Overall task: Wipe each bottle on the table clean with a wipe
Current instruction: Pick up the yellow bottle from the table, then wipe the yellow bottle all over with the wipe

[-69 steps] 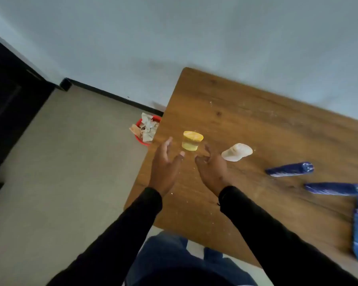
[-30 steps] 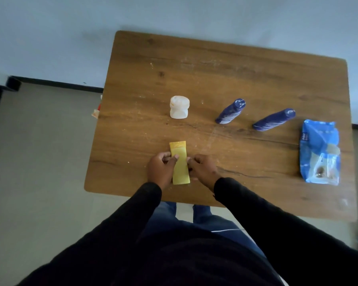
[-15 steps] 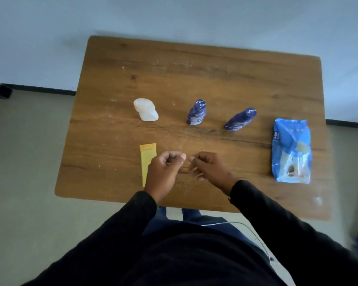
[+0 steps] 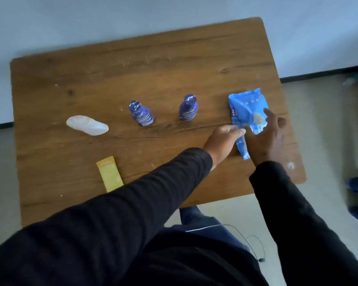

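Both hands were at the blue wipe pack [image 4: 244,109], which lay on the wooden table [image 4: 132,65] at the right of the frame. The left hand [image 4: 222,141] reached across from the lower left, its fingers stretched out nearly straight with the tips touching the pack's left edge. The right hand [image 4: 266,137] lay spread over the pack's lower right part, fingers straight and parted, the thumb pointing toward the left hand; neither hand was curled round anything. Whether the pale patch on the pack was an opened flap or a wipe could not be told, as the frame was blurred there.

Left of the pack, at mid-frame, two dark blue bottles stood upright: one bottle [image 4: 187,109] near the pack and another bottle [image 4: 141,113] further left, the two well apart. A white bottle [image 4: 87,125] lay on its side at the left of the frame. A yellow bottle [image 4: 110,176] lay flat near the table's lower edge, just beside the black left sleeve [image 4: 132,203], which hid its lower end.
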